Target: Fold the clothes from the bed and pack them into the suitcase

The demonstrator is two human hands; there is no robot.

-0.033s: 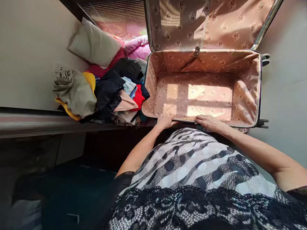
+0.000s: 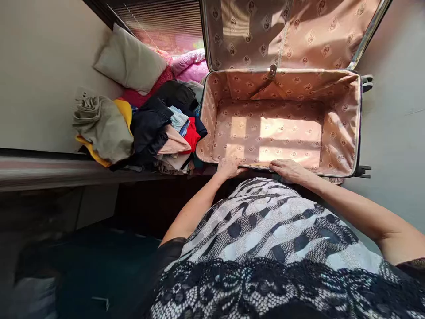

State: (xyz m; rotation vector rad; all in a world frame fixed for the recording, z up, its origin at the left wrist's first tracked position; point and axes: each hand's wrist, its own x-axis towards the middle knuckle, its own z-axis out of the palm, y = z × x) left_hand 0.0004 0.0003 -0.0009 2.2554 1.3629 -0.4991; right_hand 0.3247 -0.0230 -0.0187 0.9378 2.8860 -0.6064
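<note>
We have the suitcase (image 2: 268, 128) open in front of us, its lid (image 2: 247, 37) raised at the far side. Our left hand (image 2: 229, 167) pinches the near rim, fingers over it and thumb along the outside. Our right hand (image 2: 287, 169) lies on the same rim, fingers close together; we cannot tell whether its thumb closes beneath. Left of the suitcase are piled clothes (image 2: 151, 126), with a pillow (image 2: 131, 60) behind them. Sunlight falls on the suitcase's patterned lining.

Suitcase lining (image 2: 288, 128): smooth cloth w/ slight sheen; pillow (image 2: 133, 60): matt cloth.
</note>
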